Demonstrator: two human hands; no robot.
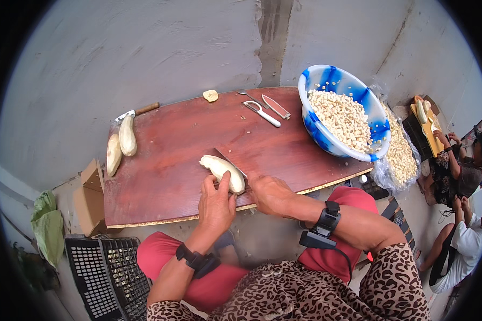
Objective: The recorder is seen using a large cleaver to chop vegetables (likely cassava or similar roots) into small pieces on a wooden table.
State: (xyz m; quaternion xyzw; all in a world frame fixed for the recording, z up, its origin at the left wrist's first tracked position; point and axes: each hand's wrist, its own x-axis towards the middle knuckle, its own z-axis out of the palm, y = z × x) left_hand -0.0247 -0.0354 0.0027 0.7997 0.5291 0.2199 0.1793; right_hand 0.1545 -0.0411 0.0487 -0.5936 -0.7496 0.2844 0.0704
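On the reddish-brown wooden table (164,136) lies a peeled, pale eggplant-like vegetable (225,172), near the front edge. My left hand (219,202) holds it down with thumb and fingers. In my right hand (269,194) is a knife (229,161), its handle hidden by the fist, its thin blade along the vegetable's right side. Two more peeled vegetables (127,136) (113,154) lie at the table's left end, by a wooden-handled tool (136,112). A white peeler (263,114), a red-and-white sheath-like item (276,106) and a cut slice (210,95) are near the back.
A blue-and-white basin (333,142) of pale cubes stands at the table's right, beside a plastic bag (399,154) of cubes. Black crates (92,273), a cardboard box (90,200) and a green sack (48,228) stand left. Two people (462,240) sit at far right, one by a yellow board (427,128).
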